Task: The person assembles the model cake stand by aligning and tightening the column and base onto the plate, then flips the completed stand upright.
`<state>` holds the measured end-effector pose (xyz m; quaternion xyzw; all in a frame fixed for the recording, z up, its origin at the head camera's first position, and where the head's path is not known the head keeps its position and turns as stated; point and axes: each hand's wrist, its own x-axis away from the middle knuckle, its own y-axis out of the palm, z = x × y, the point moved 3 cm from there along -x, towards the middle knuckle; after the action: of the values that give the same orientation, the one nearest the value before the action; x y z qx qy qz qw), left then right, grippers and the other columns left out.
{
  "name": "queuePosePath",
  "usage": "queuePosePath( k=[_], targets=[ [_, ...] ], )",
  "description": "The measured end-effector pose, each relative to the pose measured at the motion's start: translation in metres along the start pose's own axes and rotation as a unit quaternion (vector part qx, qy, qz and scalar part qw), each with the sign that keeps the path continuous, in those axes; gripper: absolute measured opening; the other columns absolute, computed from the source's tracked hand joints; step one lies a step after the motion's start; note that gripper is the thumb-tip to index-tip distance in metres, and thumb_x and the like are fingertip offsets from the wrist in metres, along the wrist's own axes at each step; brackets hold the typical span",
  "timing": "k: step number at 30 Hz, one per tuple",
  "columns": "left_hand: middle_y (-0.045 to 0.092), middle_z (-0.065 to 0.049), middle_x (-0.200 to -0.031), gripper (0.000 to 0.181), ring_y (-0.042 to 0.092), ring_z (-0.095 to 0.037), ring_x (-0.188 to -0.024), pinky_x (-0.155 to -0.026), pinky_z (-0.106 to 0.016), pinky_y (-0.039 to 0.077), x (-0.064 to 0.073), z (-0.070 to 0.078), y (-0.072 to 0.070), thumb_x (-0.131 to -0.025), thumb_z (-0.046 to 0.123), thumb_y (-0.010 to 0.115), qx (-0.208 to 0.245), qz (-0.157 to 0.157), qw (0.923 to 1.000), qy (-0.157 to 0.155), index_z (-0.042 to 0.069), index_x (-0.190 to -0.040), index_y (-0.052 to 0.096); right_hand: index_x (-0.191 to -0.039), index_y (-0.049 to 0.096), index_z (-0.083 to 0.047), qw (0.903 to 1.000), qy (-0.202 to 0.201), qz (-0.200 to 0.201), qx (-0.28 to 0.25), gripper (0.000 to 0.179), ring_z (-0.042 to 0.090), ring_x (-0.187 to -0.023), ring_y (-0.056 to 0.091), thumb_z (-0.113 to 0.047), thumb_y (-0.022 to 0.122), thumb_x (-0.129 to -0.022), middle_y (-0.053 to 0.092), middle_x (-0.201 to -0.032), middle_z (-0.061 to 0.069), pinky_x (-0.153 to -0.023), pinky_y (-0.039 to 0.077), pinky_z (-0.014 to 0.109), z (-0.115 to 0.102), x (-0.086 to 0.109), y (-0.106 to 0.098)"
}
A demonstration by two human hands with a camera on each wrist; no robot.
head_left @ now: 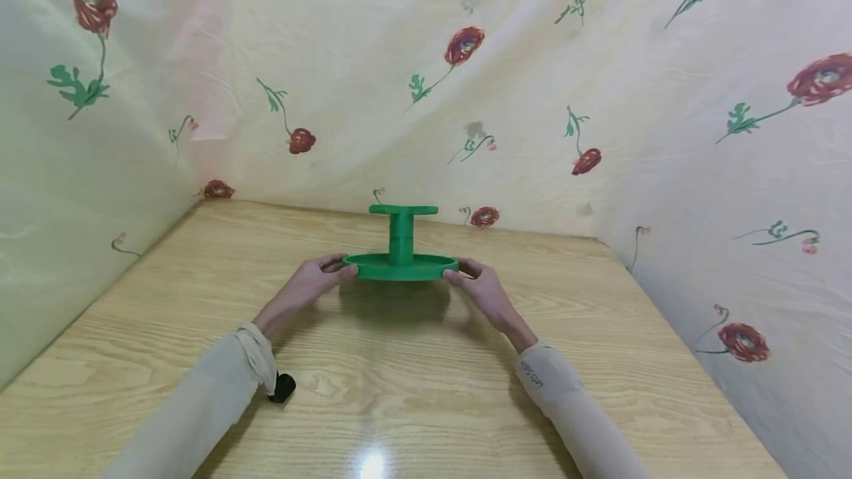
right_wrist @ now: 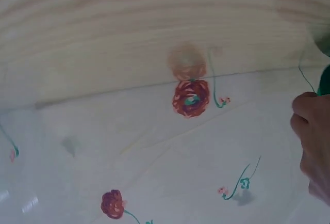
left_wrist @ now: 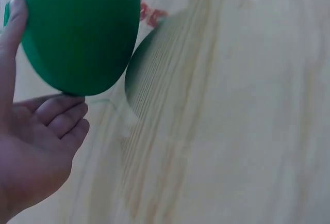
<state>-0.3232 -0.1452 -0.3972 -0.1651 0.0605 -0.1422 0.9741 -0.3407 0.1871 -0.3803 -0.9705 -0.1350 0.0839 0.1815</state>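
A green round stand point(head_left: 401, 270) is held over the wooden table, with a wide rimmed disc at the bottom, a central column and a smaller flat plate on top. My left hand point(head_left: 314, 281) grips the disc's left edge, thumb in front and fingers behind. On the opposite edge, my right hand point(head_left: 486, 290) holds it the same way. The left wrist view shows the disc's smooth underside point(left_wrist: 85, 38) tilted up from the table, above the left hand's fingers. Only a sliver of the green rim point(right_wrist: 325, 82) shows beside my right hand point(right_wrist: 315, 141) in the right wrist view.
The glossy wooden table point(head_left: 413, 405) reflects the stand. A small black object point(head_left: 282, 388) lies beside the left sleeve point(head_left: 206, 390). Cloth printed with red flowers point(head_left: 373, 58) hangs along the back and both sides of the table.
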Motion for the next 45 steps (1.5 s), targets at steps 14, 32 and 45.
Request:
queuePosePath(
  k=[14,32,45],
  targets=[
    [0.056,-0.018,-0.147,0.093,0.051,-0.036,-0.136,-0.113,-0.057,0.037,0.002,0.054,0.008,-0.094,0.081,0.044,-0.016,0.056,0.9957,-0.072,0.001,-0.135,0.067,-0.133,0.061,0.012,0.9950,0.092,0.005,-0.039,0.077,0.039,-0.137,0.050,-0.059,0.045,-0.106,0.061,-0.137,0.026,-0.118,0.031,0.056,-0.045,0.003,-0.018],
    [0.067,-0.032,-0.122,0.103,0.069,-0.036,-0.110,-0.104,-0.047,0.050,-0.025,0.121,-0.024,-0.102,0.073,0.018,-0.048,-0.202,0.9498,-0.234,-0.019,-0.133,0.054,-0.106,0.071,0.016,0.9540,0.220,-0.162,0.122,0.100,0.028,-0.085,0.075,-0.071,0.023,-0.104,0.075,-0.094,0.025,-0.085,0.059,0.037,-0.108,-0.014,-0.045],
    [0.075,-0.026,-0.100,0.106,0.075,-0.034,-0.094,-0.086,-0.040,0.060,-0.029,0.120,-0.022,-0.100,0.078,0.021,-0.060,-0.238,0.9298,-0.274,-0.015,-0.117,0.068,-0.090,0.077,0.011,0.9229,0.288,-0.197,0.163,0.109,0.036,-0.087,0.077,-0.083,0.021,-0.097,0.075,-0.089,0.025,-0.074,0.062,0.039,-0.109,-0.018,-0.050]
  ],
)
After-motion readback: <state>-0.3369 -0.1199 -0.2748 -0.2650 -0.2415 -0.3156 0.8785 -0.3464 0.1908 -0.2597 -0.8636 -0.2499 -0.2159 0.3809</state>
